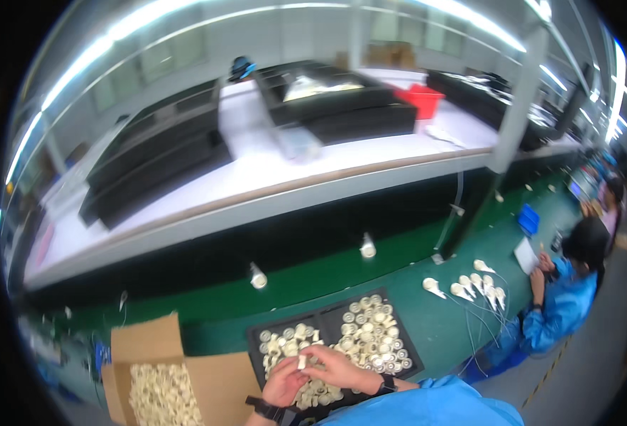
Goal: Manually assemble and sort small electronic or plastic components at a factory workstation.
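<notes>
My two hands meet over a black divided tray (414, 348) of cream round pieces (374, 330). Between the fingertips is a small cream plastic part (302, 362), pinched by my right hand (333, 368). My left hand (281, 384) is closed beside it with curled fingers; whether it grips the same part or another small one is hidden. Each wrist wears a dark band. Left of the tray, an opened cardboard box (217, 376) holds a heap of small cream parts (163, 394).
Round cream pieces with cables (462, 290) lie on the green bench (398, 284) to the right. Beyond them sits a co-worker in a blue smock (560, 305), near a blue bin (528, 219). A raised white shelf (398, 153) with black trays runs behind, with a grey post (519, 99).
</notes>
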Tool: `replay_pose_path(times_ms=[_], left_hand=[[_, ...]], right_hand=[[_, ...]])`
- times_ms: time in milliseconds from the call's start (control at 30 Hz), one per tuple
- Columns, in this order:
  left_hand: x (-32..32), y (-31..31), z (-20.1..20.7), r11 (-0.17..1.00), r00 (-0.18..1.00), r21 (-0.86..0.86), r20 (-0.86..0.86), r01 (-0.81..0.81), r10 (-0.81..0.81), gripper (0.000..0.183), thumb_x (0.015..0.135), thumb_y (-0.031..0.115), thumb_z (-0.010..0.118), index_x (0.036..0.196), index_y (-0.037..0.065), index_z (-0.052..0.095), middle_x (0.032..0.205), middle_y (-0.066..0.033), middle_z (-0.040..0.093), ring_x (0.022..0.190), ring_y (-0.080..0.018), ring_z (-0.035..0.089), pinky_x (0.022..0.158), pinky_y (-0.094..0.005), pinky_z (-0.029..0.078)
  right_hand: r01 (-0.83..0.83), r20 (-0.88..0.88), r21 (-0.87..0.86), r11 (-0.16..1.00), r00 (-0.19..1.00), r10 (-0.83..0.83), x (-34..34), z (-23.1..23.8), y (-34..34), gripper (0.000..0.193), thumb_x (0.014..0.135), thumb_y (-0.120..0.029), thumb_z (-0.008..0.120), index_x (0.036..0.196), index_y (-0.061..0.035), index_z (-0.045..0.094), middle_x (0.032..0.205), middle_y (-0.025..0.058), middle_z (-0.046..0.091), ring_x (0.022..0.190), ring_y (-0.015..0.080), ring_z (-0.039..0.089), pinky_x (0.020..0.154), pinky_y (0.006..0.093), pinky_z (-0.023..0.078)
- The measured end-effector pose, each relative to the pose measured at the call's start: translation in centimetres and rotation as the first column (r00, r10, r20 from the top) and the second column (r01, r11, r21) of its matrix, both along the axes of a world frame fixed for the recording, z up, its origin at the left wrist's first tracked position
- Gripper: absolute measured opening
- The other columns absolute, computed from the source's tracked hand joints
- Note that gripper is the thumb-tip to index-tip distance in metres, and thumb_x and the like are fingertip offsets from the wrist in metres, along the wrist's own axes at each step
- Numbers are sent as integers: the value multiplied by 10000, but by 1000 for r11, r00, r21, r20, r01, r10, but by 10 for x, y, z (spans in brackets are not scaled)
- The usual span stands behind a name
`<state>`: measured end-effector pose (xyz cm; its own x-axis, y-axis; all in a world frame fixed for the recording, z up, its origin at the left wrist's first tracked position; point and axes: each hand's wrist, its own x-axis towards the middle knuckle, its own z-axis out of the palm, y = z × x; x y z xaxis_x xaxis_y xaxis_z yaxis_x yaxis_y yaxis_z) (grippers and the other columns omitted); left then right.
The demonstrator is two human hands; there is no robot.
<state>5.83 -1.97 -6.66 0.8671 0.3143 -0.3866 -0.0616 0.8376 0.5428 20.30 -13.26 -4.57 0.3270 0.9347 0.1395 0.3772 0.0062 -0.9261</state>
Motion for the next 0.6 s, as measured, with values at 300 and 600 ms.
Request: replay_pose_path(times_ms=[300,600], left_hand=[[11,-5,-5,954,958,277,-285,115,-33,133,884,91,588,1002,28,580,880,-53,628,740,-134,611,696,-262,504],[7,-26,-73,419,878,869,-395,263,269,81,788,138,608,847,87,630,738,-79,649,674,-183,629,628,-326,502]], right_hand=[[-14,433,271,962,895,-109,68,68,-16,434,774,-133,711,1166,-22,560,1202,167,545,1124,312,536,930,379,464],[511,655,657,553,-25,-755,357,225,-33,493,835,-152,593,1267,53,473,1290,266,481,1236,392,421,1068,413,290]])
